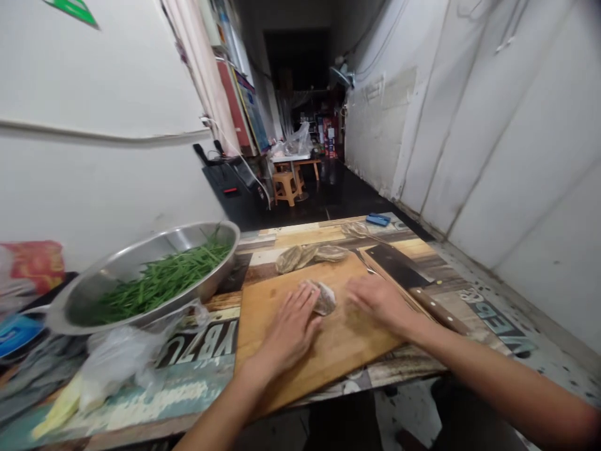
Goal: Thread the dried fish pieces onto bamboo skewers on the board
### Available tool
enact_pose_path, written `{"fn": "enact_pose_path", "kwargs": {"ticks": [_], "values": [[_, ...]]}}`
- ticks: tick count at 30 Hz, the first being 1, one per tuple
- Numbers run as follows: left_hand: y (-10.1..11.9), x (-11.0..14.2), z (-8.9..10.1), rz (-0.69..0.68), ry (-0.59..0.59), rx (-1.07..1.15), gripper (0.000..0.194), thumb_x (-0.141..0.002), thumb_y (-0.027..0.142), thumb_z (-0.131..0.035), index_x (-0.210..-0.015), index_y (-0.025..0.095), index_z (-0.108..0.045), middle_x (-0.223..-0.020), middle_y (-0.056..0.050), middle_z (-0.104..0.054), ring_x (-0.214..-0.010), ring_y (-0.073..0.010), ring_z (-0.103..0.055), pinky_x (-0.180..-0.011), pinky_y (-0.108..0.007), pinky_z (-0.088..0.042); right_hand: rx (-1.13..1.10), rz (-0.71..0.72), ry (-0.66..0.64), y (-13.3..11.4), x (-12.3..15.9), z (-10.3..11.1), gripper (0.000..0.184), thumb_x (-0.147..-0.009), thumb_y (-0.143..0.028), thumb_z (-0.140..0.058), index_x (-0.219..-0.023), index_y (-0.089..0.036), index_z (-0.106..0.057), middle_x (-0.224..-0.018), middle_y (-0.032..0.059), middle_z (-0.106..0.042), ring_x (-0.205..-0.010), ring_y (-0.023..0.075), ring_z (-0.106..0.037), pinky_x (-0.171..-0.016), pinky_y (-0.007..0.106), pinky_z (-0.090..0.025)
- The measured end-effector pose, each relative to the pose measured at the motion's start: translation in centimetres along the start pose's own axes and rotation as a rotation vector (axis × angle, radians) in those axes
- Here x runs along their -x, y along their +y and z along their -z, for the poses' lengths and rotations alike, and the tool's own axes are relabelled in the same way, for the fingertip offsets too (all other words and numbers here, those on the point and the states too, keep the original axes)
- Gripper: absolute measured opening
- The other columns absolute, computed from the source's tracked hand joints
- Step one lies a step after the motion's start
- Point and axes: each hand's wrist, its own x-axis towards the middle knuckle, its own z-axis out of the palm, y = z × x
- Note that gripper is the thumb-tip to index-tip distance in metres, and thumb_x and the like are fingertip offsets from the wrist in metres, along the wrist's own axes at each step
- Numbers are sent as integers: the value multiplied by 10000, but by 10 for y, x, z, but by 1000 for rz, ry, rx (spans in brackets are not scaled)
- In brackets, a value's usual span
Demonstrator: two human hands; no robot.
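Note:
A flat, oval, grey-brown piece [325, 299] with a whitish edge lies on the wooden cutting board [282, 382]; I cannot make out its kind. My left hand [293, 319] rests on the board, its fingertips on the left side of this piece and the thumb at its lower edge, holding it down. Just to the right, my right hand [375, 300] is over the board with curled, motion-blurred fingers; what is in them, if anything, is hidden. Similar wrinkled brownish pieces [310, 255] sit behind the board. A cleaver [399, 263] with a wooden handle lies along the right side.
A large metal basin [61, 319] of cut green stalks [173, 275] stands at the left. Crumpled plastic bags [122, 357] lie before it. At the far table edge is a blue object [378, 219]. Beyond are stools [284, 188] and a small table [291, 158].

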Motion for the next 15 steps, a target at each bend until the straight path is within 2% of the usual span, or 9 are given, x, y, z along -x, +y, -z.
{"fn": "enact_pose_path", "kwargs": {"ticks": [1, 3, 5, 10, 15], "values": [[-3, 1, -4, -35, -60, -36, 531, -913, 417, -366, -1391, 185, -371, -1459, -95, -348, -1366, -228, -267, -1117, -477, -223, 46, -124, -17, 12, 8, 7, 299, -931, -274, -415, -932, -142, -683, -890, 99, -693, -843, 171, -603, -769, 269, -413], [-9, 4, -12, -83, -106, -94, 546, -912, 458, -350, -1402, 219, -354, -1474, -93, -318, -1368, -231, -261, -1110, -470, -234, 138, -339, -112, 35, 25, 21, 304, -916, -261, -428, -830, -141, -693, -845, 91, -693, -803, 173, -610, -710, 249, -404], [-16, 7, -16, -117, -107, -141, 549, -912, 474, -339, -1415, 254, -326, -1495, -89, -270, -1374, -234, -245, -1107, -459, -239, 200, -445, -214, 49, 41, 28, 288, -892, -267, -459, -777, -141, -692, -837, 90, -691, -802, 183, -613, -676, 245, -397], [-25, 10, -19, -165, -138, -243, 603, -903, 513, -328, -1445, 262, -244, -1514, -77, -207, -1386, -238, -207, -1120, -436, -205, 287, -503, -312, 51, 57, 13, 280, -886, -268, -464, -828, -106, -686, -883, 132, -675, -882, 226, -605, -718, 265, -415], [-24, 11, -19, -179, -130, -310, 600, -913, 497, -311, -1454, 260, -201, -1505, -55, -237, -1383, -221, -223, -1129, -468, -151, 301, -571, -344, 46, 47, 1, 240, -836, -95, -441, -834, -79, -680, -879, 168, -668, -882, 251, -620, -688, 279, -436]]}}
